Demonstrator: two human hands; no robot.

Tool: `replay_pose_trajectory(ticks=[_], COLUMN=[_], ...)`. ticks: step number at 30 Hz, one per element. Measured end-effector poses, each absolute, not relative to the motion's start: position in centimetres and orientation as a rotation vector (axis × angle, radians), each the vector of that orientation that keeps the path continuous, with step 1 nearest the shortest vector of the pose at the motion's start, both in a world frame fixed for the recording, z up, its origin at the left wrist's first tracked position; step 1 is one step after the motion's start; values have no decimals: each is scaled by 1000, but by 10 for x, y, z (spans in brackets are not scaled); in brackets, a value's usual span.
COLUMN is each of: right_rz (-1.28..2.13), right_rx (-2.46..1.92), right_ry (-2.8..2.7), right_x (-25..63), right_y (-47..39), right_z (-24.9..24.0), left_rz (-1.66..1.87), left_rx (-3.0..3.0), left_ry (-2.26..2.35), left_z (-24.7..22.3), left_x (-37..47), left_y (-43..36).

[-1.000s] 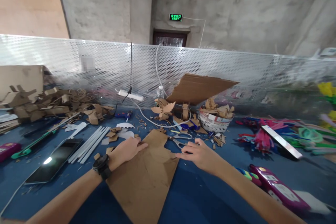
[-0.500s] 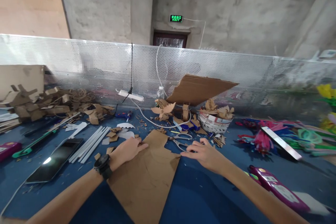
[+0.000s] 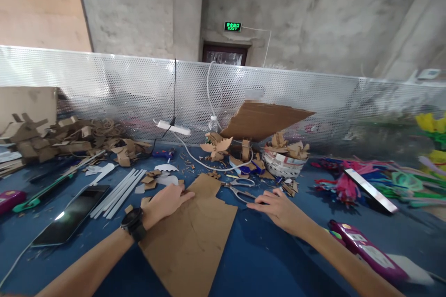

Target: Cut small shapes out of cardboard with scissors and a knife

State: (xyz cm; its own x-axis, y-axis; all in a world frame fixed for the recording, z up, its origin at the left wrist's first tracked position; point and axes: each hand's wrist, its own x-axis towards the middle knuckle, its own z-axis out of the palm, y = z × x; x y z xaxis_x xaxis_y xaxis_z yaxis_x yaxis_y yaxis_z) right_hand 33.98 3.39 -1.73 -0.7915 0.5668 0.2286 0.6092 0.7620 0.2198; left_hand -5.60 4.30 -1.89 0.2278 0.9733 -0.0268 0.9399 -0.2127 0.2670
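A flat sheet of brown cardboard (image 3: 198, 236) with a notch cut from its upper right lies at the front of the blue table. My left hand (image 3: 169, 202), with a black watch on its wrist, holds it down at the left edge, thumb stretched over the top. My right hand (image 3: 275, 209) is beside the sheet's right corner, apart from it, with fingers bent together; whether anything small is between them is hidden. Just beyond those fingers lie scissors (image 3: 240, 190), handles towards my right hand and blades by the notch. I cannot tell whether that hand touches them.
White sticks (image 3: 120, 192) and a phone (image 3: 71, 216) lie on the left. Behind are cardboard scraps (image 3: 69, 137), a power strip (image 3: 174, 127) and a basket of scraps (image 3: 285, 164). On the right are another phone (image 3: 371, 190) and a purple device (image 3: 372, 250).
My right hand has moved slightly right, away from the cardboard's corner. My left hand stays on the sheet, which has barely shifted.
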Motion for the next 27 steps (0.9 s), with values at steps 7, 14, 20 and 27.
replay_pose_trajectory(ticks=[7,14,20,27], right_rz=[-217,-14,55,63], right_rx=[-1088,-1013,-1111,-1146], right_ry=[-2644,-2705,-2761,-2730], right_x=[326,251,215,204], right_y=[22,8,11,13], right_z=[-3,3,4,-1], left_rz=[286,241,244,230], left_rx=[2231,2206,2255,2288], left_ry=[1783,1906,1934,1943], left_z=[-18,-9,-10,-13], left_x=[-59,-55,-51,-50], left_y=[37,24,19,20])
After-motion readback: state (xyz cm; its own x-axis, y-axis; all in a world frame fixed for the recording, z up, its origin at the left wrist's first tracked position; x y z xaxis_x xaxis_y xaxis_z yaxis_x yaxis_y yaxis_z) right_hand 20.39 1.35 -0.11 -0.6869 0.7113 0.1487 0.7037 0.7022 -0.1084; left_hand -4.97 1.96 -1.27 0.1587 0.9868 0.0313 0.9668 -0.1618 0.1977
